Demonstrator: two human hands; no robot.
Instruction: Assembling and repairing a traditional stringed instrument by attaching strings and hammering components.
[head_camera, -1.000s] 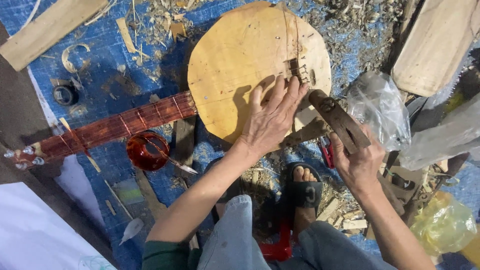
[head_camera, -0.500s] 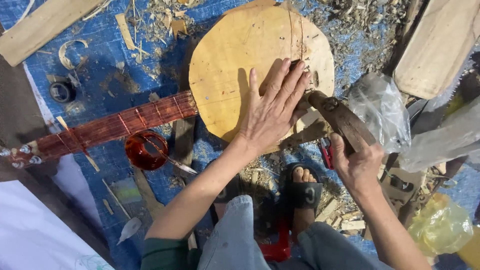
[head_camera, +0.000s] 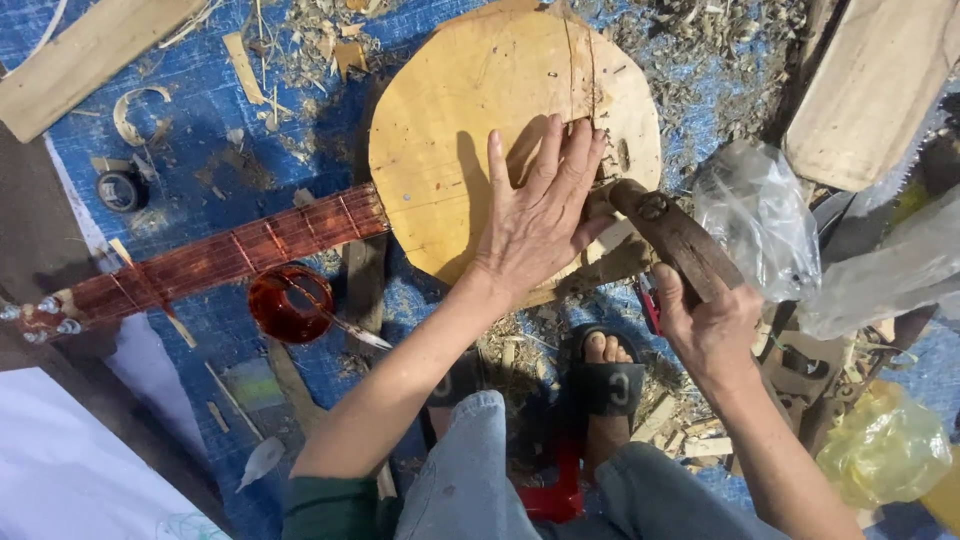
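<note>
While the earlier views showed the left hand (head_camera: 540, 215) lower on the wood with its fingers nearer the disc's right rim, it now lies a little further up and inward, flat and spread wide, palm down on the round pale wooden body (head_camera: 480, 120) of an unfinished stringed instrument. Right hand (head_camera: 712, 325): closed around the handle of a dark, curved wooden-handled tool (head_camera: 672, 235), as before; the tool's head meets the disc's right edge just beside the left fingertips. Whether it is cutting cannot be told.

Instrument: body lying flat on a blue tarpaulin (head_camera: 200, 110), reddish-brown fretted neck (head_camera: 230, 255) running out to the left, tuning pegs at its far end; position much as earlier.

Containers:
- Small round pot (head_camera: 288, 303), red-brown inside, just below the neck; a thin stick or brush rests across its rim. Contents not legible beyond the colour.
- Clear plastic bag (head_camera: 755, 230), right of the tool, crumpled; contents unclear.
- Yellow plastic bag (head_camera: 885, 450), lower right; contents unclear.
- Small dark ring-shaped item (head_camera: 122, 190), left, on the tarpaulin.

Wood shavings (head_camera: 310, 40) scattered above the body. Sandalled foot (head_camera: 605, 375) below the disc.
</note>
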